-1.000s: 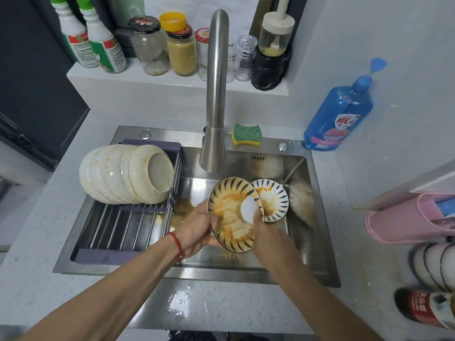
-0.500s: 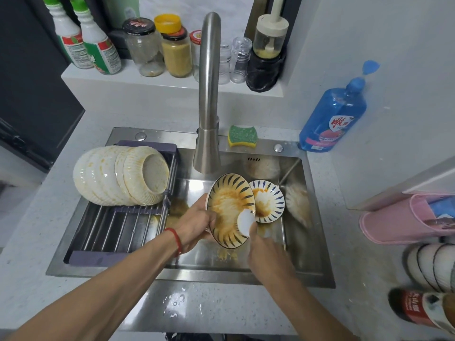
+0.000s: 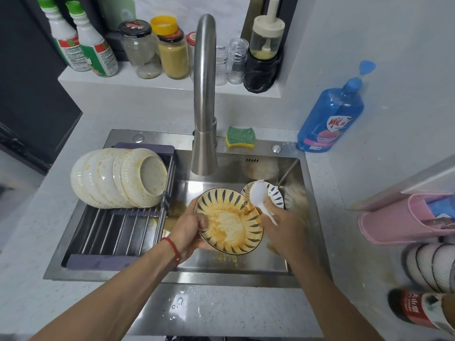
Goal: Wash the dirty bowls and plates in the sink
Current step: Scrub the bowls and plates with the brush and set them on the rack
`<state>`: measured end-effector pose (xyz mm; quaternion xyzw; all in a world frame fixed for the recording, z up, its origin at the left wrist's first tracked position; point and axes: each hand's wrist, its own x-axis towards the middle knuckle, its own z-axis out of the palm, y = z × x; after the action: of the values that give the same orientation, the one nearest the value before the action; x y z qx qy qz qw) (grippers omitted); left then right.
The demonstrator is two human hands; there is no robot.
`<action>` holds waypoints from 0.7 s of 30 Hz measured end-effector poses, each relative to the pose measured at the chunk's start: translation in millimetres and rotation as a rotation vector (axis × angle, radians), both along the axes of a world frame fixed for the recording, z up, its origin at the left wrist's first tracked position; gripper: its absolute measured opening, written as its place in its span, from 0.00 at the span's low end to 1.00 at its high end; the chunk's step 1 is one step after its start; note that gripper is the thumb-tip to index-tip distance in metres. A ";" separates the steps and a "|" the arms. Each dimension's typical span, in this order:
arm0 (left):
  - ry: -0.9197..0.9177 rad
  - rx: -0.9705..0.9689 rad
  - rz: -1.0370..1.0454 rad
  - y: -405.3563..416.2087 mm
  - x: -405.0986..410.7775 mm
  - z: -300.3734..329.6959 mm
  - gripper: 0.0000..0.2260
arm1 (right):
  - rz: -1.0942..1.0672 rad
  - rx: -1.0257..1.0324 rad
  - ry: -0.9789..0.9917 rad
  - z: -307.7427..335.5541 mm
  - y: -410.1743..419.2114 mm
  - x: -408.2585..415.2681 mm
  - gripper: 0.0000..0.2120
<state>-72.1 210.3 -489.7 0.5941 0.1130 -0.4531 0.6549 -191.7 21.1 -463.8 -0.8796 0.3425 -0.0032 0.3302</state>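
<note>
L hand (image 3: 190, 228) grips striped bowl (image 3: 229, 221); R hand (image 3: 280, 225) pinches white spoon (image 3: 261, 196); labels unreadable.

Both forearms are reaching in from the bottom edge, angling toward each other over the sink (image 3: 246, 276). The left hand (image 3: 189, 230) is curling around the near-left rim of a bowl (image 3: 230, 223), thumb lying over the rim and fingers wrapped beneath, with a red string circling the wrist. The right hand (image 3: 283, 225) is sitting just right of that bowl, its fingers closing around the handle of a white spoon (image 3: 261, 199) that is pointing away from the body.
</note>
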 end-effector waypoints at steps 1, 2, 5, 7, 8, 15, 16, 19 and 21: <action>0.019 0.000 0.028 3.5 3.3 -2.9 0.31 | -0.027 0.044 -0.070 0.6 -2.7 -4.2 0.22; 0.052 0.002 0.044 7.5 6.0 -5.0 0.31 | -0.014 0.055 -0.098 -2.8 -4.5 -9.1 0.22; 0.195 0.019 0.072 14.0 11.6 -5.5 0.30 | 0.090 0.147 -0.125 -15.8 -2.5 -19.0 0.27; 0.278 0.028 0.074 15.7 13.2 -3.6 0.29 | 0.149 0.228 -0.167 -27.1 -0.9 -19.9 0.32; 0.307 0.017 0.054 16.5 13.6 -1.9 0.28 | 0.153 0.267 -0.184 -27.8 0.5 -17.8 0.33; 0.186 0.008 0.042 5.2 12.5 3.4 0.18 | 0.022 0.340 -0.255 -28.5 -4.8 -9.9 0.22; 0.112 0.027 0.082 -1.0 11.8 4.0 0.13 | -0.013 0.362 -0.264 -29.0 -4.4 -10.3 0.20; -0.102 0.064 0.064 -12.0 5.7 -4.5 0.17 | -0.151 0.457 -0.320 -33.5 -7.3 -8.6 0.14; -0.291 0.093 -0.066 -12.9 -0.9 -10.2 0.23 | -0.217 0.514 -0.337 -32.8 -11.0 -6.8 0.09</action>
<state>-73.0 197.4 -499.9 0.6866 0.0181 -0.3779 0.6208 -198.5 10.1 -496.6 -0.7131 0.3641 -0.0975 0.5911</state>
